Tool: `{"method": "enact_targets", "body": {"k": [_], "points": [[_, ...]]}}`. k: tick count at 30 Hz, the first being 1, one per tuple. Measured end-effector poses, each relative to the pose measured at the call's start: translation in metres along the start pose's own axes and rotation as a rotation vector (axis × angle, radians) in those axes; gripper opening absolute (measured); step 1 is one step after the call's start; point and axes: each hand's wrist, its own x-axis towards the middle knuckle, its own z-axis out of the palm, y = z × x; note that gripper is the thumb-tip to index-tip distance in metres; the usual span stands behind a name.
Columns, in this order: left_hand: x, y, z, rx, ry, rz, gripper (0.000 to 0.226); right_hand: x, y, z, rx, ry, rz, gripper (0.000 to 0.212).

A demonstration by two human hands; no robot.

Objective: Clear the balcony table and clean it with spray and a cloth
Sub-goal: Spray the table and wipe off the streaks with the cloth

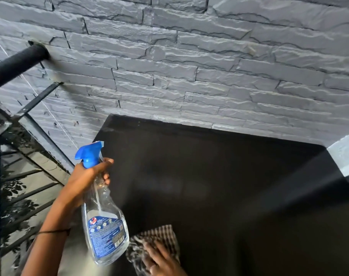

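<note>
The dark balcony table (pixel 219 186) fills the centre and right, pushed against the stone wall. My left hand (pixel 86 176) grips the neck of a clear spray bottle (pixel 104 222) with a blue trigger head and a blue label, held above the table's left edge, nozzle toward the tabletop. A faint pale mist hangs over the table's middle. At the bottom, my right hand (pixel 161 259) presses flat on a brown-and-white checked cloth (pixel 157 238) lying on the near left part of the table.
A grey stone-clad wall (pixel 189 66) stands right behind the table. On the left runs a black railing (pixel 14 64) with glass panels (pixel 26 186) below it. A white ledge (pixel 344 154) sits at the far right corner.
</note>
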Motion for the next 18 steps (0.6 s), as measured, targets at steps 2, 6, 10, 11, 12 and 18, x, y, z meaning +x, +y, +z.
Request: {"method": "enact_targets", "body": {"k": [2,6,10,11,12,18], "points": [[-0.015,-0.004,0.000,0.000,-0.001,0.009,0.011,-0.043,0.025,-0.009,0.092,0.063,0.032,0.056],[-0.054,-0.016,-0.007,0.016,0.010,0.028,0.007,-0.099,0.100,-0.052,-0.194,0.054,0.015,0.039],[-0.090,-0.032,-0.019,0.025,0.047,0.038,0.011,-0.067,0.125,-0.073,0.009,0.114,0.255,0.061],[-0.099,-0.037,-0.022,0.024,0.055,0.032,0.013,-0.048,0.118,-0.067,0.013,0.075,0.280,0.063],[-0.108,-0.041,-0.026,0.016,0.059,0.024,0.014,-0.028,0.103,-0.066,0.035,0.076,0.294,0.062],[-0.154,-0.062,-0.056,0.041,0.156,-0.018,0.018,0.021,-0.030,-0.029,-0.006,0.033,-0.043,0.043]]}}
